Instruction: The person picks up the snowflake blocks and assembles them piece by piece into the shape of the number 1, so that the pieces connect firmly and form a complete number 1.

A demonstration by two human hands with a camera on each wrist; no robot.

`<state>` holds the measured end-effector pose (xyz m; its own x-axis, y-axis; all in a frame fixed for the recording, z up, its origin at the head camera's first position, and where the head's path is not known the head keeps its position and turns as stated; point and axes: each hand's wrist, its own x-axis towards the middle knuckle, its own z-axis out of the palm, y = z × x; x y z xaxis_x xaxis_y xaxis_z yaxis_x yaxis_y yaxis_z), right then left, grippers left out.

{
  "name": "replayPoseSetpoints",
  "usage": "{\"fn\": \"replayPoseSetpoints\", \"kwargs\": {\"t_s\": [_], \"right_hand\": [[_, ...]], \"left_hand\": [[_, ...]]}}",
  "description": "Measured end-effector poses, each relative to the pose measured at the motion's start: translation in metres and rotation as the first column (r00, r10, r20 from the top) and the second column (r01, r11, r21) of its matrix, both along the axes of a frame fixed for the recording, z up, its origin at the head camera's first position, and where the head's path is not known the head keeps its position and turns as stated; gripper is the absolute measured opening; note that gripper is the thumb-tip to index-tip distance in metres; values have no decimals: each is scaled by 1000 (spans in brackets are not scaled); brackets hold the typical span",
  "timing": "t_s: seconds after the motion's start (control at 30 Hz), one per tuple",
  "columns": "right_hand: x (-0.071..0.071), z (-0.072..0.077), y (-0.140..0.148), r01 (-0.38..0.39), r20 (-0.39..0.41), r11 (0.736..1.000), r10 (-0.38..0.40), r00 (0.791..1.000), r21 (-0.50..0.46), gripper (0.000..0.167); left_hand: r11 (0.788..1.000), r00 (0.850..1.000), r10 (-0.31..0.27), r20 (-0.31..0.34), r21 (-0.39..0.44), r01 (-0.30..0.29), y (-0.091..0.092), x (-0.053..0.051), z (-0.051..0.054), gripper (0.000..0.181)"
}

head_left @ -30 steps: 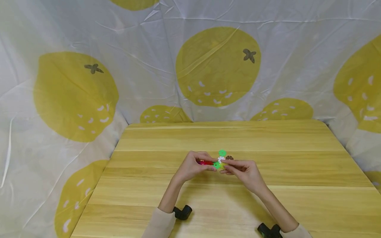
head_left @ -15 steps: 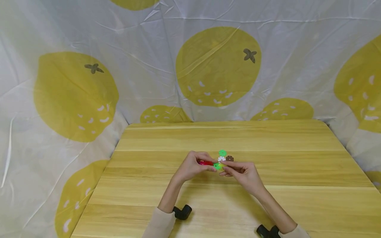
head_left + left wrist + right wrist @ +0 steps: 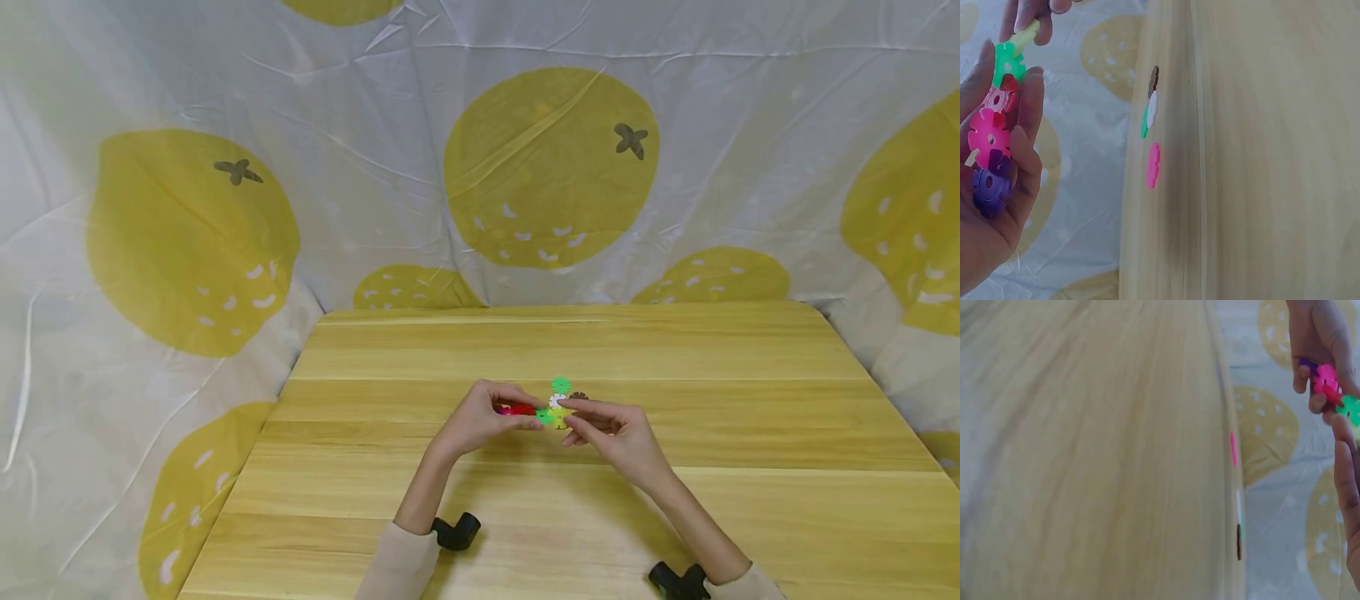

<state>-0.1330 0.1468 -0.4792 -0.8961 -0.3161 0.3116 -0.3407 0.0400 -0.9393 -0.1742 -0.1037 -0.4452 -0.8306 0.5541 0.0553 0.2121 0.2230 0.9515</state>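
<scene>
My left hand [image 3: 480, 421] grips a chain of notched plastic discs that are slotted together. In the left wrist view the chain runs from a purple disc [image 3: 991, 190] in the palm through a pink disc [image 3: 989, 137] and a red disc [image 3: 1000, 99] to a green disc [image 3: 1009, 62] between thumb and fingers. At the green end, my right hand [image 3: 622, 437] pinches a yellow disc [image 3: 1025, 37], which touches the green one. Whether its slot is fully seated cannot be made out. Both hands are above the table, fingertips close together.
Loose discs lie on the wooden table [image 3: 375, 492] beyond the hands: green [image 3: 561, 385], white [image 3: 556, 401], brown [image 3: 579, 397] and pink [image 3: 1154, 165]. Black wrist devices sit by the left cuff [image 3: 456, 532] and right cuff [image 3: 678, 581]. A lemon-print curtain [image 3: 360, 167] hangs behind.
My right hand shifts slightly down, then back up, still pinching the yellow disc, which now shows more of its face. The left hand keeps its hold and barely moves.
</scene>
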Motion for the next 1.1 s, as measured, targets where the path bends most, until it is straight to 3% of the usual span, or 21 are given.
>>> {"fn": "replayPoseSetpoints", "kwargs": {"t_s": [0.23, 0.43, 0.6, 0.73, 0.9, 1.1], "right_hand": [[-1, 0, 0, -7, 90, 997, 13, 996, -71, 29], [0, -2, -2, 2, 184, 993, 19, 983, -114, 33], [0, -4, -5, 52, 270, 991, -16, 963, -125, 37], [0, -5, -6, 97, 328, 988, -52, 943, -123, 37], [0, -4, -7, 118, 370, 988, -72, 926, -102, 34], [-6, -8, 2, 66, 347, 996, -43, 937, -55, 35]], "left_hand": [[999, 1000, -8, -9, -44, 7, 0, 0, -1, 24], [993, 987, -8, -161, -116, -11, 5, 2, -1, 30], [997, 973, -17, -229, -71, 1, 16, 5, -5, 34], [1000, 970, 7, -241, -28, -14, 23, 7, -7, 34], [998, 967, 38, -252, -33, -48, 25, 9, -8, 30], [994, 973, 50, -225, -79, -70, 21, 6, -8, 27]]}}
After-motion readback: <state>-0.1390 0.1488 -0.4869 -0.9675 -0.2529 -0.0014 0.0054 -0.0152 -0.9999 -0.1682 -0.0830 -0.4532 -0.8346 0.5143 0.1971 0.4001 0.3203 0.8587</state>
